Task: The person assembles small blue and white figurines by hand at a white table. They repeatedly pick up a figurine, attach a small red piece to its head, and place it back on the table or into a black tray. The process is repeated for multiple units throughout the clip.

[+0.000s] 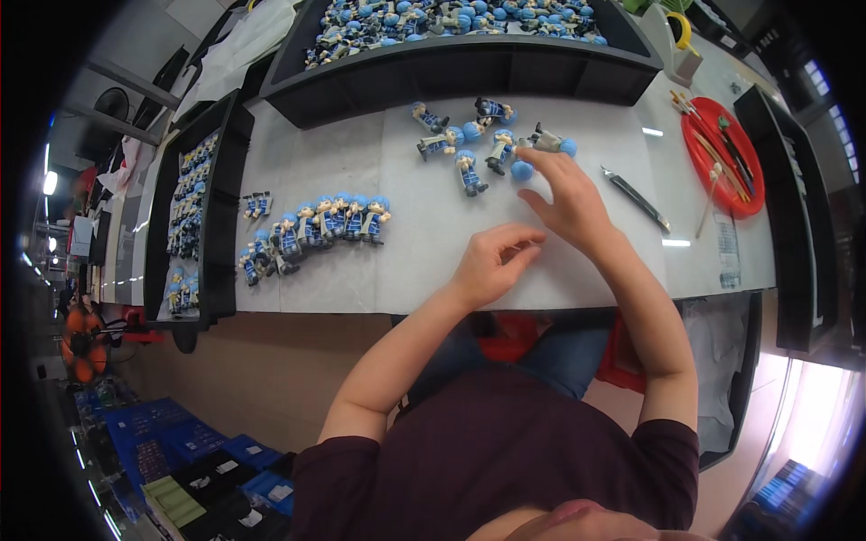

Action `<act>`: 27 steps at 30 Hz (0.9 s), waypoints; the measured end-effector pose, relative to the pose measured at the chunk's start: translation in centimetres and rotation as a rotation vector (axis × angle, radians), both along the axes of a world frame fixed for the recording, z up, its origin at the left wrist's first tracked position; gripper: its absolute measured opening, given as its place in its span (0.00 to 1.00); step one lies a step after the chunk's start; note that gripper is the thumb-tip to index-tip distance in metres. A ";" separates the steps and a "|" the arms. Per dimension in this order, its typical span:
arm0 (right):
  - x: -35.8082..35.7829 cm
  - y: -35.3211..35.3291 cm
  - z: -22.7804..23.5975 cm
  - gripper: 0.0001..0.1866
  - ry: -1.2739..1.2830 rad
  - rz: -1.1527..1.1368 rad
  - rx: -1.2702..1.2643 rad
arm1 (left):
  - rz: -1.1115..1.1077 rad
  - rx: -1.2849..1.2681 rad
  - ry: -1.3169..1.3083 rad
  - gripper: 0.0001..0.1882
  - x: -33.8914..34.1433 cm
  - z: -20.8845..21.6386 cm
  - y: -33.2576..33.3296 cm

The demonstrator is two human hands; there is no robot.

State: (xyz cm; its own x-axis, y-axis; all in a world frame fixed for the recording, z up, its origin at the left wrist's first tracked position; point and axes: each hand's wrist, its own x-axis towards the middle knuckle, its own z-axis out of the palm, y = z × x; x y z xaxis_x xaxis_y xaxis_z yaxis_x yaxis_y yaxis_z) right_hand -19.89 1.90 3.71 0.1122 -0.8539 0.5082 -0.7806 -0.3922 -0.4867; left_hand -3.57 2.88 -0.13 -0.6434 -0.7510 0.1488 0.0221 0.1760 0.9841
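My right hand (570, 197) reaches over the white-covered table, its thumb and fingers apart. Between them, just past the fingertips, is the blue head of a small figurine (521, 170); I see no grip on it. Curled loosely in front of me, my left hand (492, 263) shows nothing in its fingers. Several figurines with blue hair and blue outfits lie scattered ahead, among them one standing figurine (468, 173) and one lying figurine (439, 142). To the left, a row of similar figurines (327, 220) lies close together.
A large black bin (469, 83) heaped with figurines stands at the back. At left is a black tray (219, 216) holding rows of them. A craft knife (636, 199) lies right of my hand, near a red dish (752, 191) with brushes. Another black tray (803, 261) stands far right.
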 end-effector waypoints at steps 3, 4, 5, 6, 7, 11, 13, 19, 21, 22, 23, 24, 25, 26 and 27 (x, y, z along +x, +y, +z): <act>0.5 -1.2 -0.9 0.25 0.110 -0.014 0.026 | 0.111 0.202 0.107 0.14 0.3 -0.4 -0.2; 0.5 -0.9 -0.8 0.25 0.081 -0.003 0.004 | 0.151 0.286 0.142 0.15 0.4 -0.3 -0.4; 0.5 -0.6 -0.7 0.25 0.052 0.007 -0.018 | 0.219 0.316 0.243 0.19 0.2 -0.2 -0.4; 0.7 0.1 -0.5 0.25 -0.001 0.027 -0.018 | 0.244 0.411 0.326 0.19 0.1 0.2 -0.6; 1.1 1.3 -0.2 0.25 -0.052 0.040 -0.017 | 0.262 0.510 0.407 0.20 0.0 0.7 -0.8; 1.9 4.6 1.3 0.21 -0.147 0.151 0.020 | 0.109 0.582 0.350 0.18 1.0 -0.1 -1.1; 0.7 5.4 1.4 0.19 -0.164 -0.092 0.031 | 0.084 0.559 0.245 0.17 0.9 0.4 -1.0; -3.4 6.1 -0.6 0.18 -0.368 -0.536 0.384 | 0.062 0.609 0.263 0.16 0.8 0.8 -1.1; -4.0 6.2 -0.7 0.19 -0.919 -0.375 0.401 | 0.055 0.612 0.278 0.16 0.9 0.6 -1.2; -4.2 6.4 -0.6 0.19 -1.194 -0.288 0.397 | 0.044 0.611 0.284 0.16 0.9 0.6 -1.1; -4.1 6.7 -0.4 0.20 -1.379 -0.218 0.448 | 0.034 0.610 0.281 0.16 0.9 0.6 -1.1; -3.9 6.8 -0.6 0.20 -1.474 -0.183 0.484 | 0.023 0.609 0.277 0.16 0.9 0.6 -1.0; -3.7 6.9 -1.0 0.20 -1.571 -0.144 0.524 | 0.016 0.609 0.272 0.16 1.0 0.6 -1.0; -3.4 6.9 -1.3 0.20 -1.667 -0.105 0.563 | 0.027 0.620 0.304 0.15 1.1 0.5 -1.0; -3.2 6.9 -1.4 0.20 -1.715 -0.097 0.573 | 0.039 0.632 0.336 0.15 1.2 0.2 -1.1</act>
State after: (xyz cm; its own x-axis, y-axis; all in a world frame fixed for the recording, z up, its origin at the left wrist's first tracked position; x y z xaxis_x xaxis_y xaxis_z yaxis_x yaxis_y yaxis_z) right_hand -23.14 8.85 2.35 -0.2184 -0.9169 -0.3342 0.6721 0.1069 -0.7327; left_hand -2.41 1.74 0.11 -0.6104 -0.7803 -0.1364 0.3473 -0.4183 0.8393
